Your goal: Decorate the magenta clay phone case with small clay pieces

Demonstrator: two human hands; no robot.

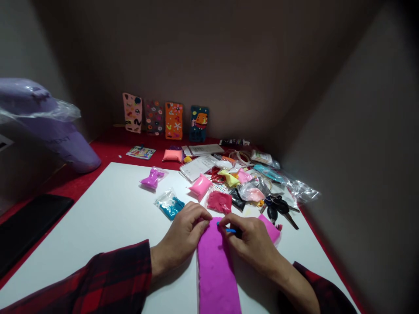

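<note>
A long flat strip of magenta clay (218,270) runs from the bottom edge of the view up the middle of the white board. My left hand (188,231) is closed at the strip's upper left edge, thumb and forefinger pinched against it. On the other side, my right hand (252,240) grips a thin blue modelling tool (231,230), partly hidden by the fingers. The tool's small rounded blue tip is at the strip's upper end. A teal clay packet (172,206) lies just beyond my left hand, and a bright pink packet (270,229) lies behind my right.
Clay packets, including a red one (219,201), crowd the board's far right with keys (278,207). Decorated phone cases (173,121) lean against the wall. A purple bag-wrapped object (62,135) stands left, above a black phone-like slab (29,231). The white board (124,205) covers a red surface.
</note>
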